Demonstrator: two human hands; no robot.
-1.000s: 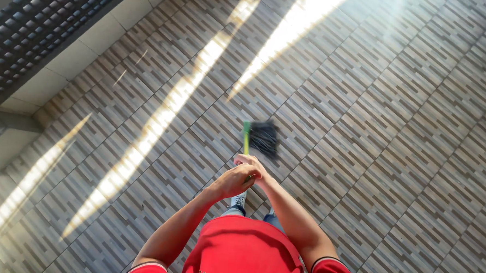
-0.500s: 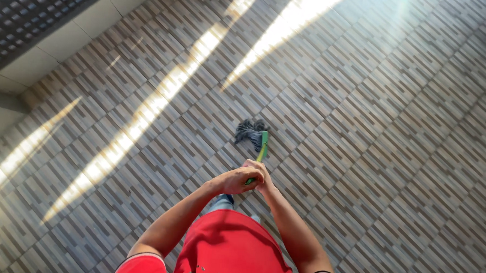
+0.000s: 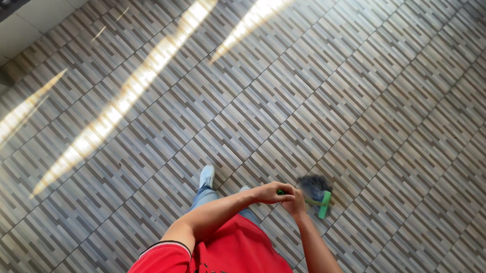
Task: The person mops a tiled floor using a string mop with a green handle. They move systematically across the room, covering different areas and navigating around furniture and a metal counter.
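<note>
Left hand (image 3: 268, 193) and right hand (image 3: 295, 201) both clenched on the green mop handle (image 3: 306, 198); dark mop head (image 3: 313, 184) on the tiled floor (image 3: 364, 103) beside the right foot; advisable: even pressure, overlapping strokes.

Strong daylight falls across the grey and brown striped floor tiles (image 3: 365, 92) in slanting bright bands that run from the upper middle toward the lower left, where they glare almost white and wash out the tile pattern. Between the bands the floor lies in softer, even shade. The dark bristled head of the green-handled broom (image 3: 316, 190) is smeared by motion blur, its edges indistinct. The left hand (image 3: 268, 192) and right hand (image 3: 295, 201) are slightly soft but readable. Tile lines bend a little toward the frame corners, hinting at wide-lens distortion.
</note>
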